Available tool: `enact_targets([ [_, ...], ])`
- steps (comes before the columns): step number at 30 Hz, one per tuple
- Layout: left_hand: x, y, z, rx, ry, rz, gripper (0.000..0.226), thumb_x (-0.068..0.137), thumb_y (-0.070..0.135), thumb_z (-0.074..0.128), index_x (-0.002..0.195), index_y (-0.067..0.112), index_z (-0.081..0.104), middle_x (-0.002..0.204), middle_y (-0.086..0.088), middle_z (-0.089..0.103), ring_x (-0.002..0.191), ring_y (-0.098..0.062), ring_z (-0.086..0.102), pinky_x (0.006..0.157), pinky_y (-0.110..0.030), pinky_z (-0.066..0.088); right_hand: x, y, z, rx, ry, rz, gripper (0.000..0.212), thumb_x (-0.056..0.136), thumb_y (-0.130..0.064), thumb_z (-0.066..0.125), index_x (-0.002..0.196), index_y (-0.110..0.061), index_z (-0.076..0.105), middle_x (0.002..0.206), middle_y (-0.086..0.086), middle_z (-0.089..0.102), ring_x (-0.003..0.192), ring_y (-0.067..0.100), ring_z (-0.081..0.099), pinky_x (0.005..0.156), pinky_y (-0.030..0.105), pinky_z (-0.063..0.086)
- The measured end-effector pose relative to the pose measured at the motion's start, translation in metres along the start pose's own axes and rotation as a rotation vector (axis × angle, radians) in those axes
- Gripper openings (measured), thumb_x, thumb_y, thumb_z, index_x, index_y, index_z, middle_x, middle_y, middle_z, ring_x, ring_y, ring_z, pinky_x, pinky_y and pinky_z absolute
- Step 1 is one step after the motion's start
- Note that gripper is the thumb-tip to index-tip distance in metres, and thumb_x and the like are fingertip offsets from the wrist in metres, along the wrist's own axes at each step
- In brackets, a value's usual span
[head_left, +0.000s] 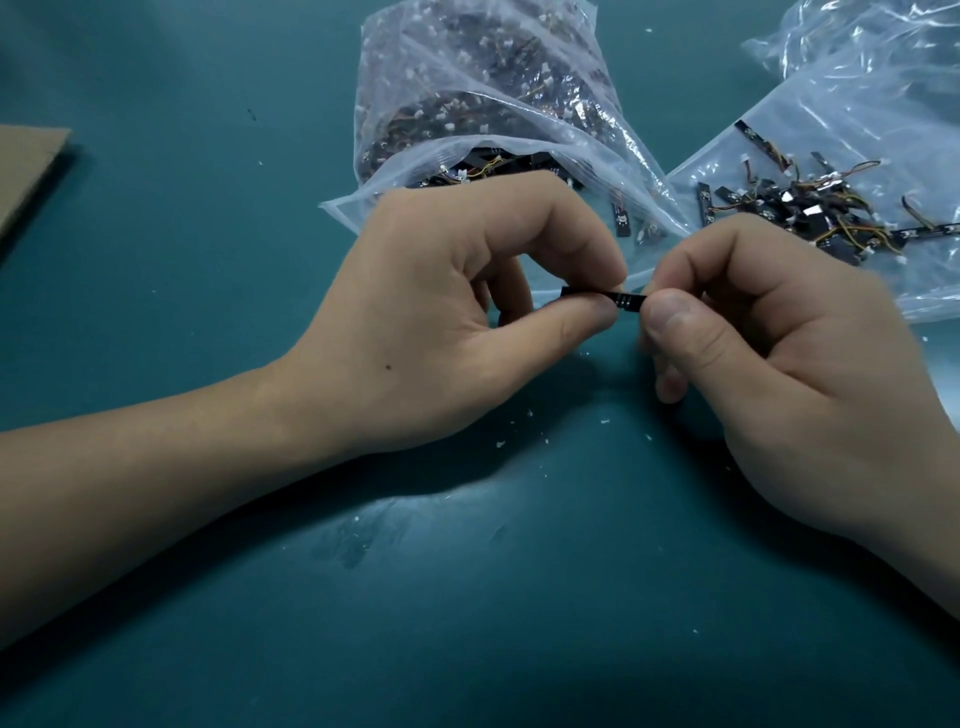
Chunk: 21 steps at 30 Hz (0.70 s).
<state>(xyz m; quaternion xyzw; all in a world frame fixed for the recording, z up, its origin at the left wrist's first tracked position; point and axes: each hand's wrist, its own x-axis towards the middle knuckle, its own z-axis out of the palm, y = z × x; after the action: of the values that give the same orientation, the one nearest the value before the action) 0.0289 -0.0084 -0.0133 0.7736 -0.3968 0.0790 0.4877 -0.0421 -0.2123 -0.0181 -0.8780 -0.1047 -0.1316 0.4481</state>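
Observation:
A small black circuit strip is held just above the teal table at the centre. My left hand pinches its left end between thumb and forefinger. My right hand pinches its right end the same way, the thumb nail facing the camera. Most of the strip is hidden by the fingers.
A clear plastic bag stuffed with black strips and thin wires lies just behind my hands, its mouth open toward them. Another clear bag at the right carries a loose pile of strips. Cardboard lies at the left edge. White crumbs dot the table.

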Motion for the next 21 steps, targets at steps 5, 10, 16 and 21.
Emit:
enact_targets([
  [5, 0.0032, -0.0019, -0.0022, 0.047, -0.032, -0.086, 0.009, 0.091, 0.025, 0.078, 0.094, 0.021, 0.071, 0.079, 0.011, 0.063, 0.062, -0.018, 0.055, 0.058, -0.022, 0.043, 0.0012, 0.0002, -0.0005, 0.034, 0.011, 0.003, 0.008, 0.100, -0.035, 0.056, 0.093, -0.031, 0.058, 0.074, 0.000, 0.064, 0.061, 0.021, 0.064, 0.057, 0.030, 0.048],
  [10, 0.0039, -0.0010, -0.0006, 0.086, -0.091, -0.103, 0.009, 0.093, 0.025, 0.072, 0.088, 0.027, 0.065, 0.072, 0.011, 0.056, 0.064, -0.016, 0.050, 0.060, -0.022, 0.042, 0.0009, 0.0014, -0.0005, -0.008, -0.013, 0.013, 0.008, 0.100, -0.038, 0.056, 0.094, -0.033, 0.057, 0.073, 0.001, 0.064, 0.062, 0.022, 0.064, 0.056, 0.028, 0.047],
  [16, 0.0039, -0.0006, -0.0014, 0.108, -0.081, -0.075, 0.008, 0.093, 0.024, 0.072, 0.089, 0.024, 0.065, 0.076, 0.013, 0.056, 0.067, -0.017, 0.051, 0.063, -0.022, 0.043, 0.0020, 0.0006, -0.0007, 0.048, -0.021, 0.008, 0.009, 0.098, -0.036, 0.059, 0.092, -0.029, 0.061, 0.073, 0.001, 0.065, 0.059, 0.020, 0.064, 0.054, 0.029, 0.049],
  [21, 0.0047, -0.0024, -0.0014, 0.078, -0.103, -0.081, 0.007, 0.094, 0.020, 0.071, 0.089, 0.021, 0.066, 0.075, 0.013, 0.056, 0.068, -0.010, 0.051, 0.064, -0.017, 0.042, 0.0016, -0.0004, -0.0006, 0.109, -0.042, 0.028, 0.010, 0.096, -0.037, 0.060, 0.093, -0.027, 0.062, 0.073, -0.004, 0.070, 0.055, 0.018, 0.061, 0.052, 0.029, 0.050],
])
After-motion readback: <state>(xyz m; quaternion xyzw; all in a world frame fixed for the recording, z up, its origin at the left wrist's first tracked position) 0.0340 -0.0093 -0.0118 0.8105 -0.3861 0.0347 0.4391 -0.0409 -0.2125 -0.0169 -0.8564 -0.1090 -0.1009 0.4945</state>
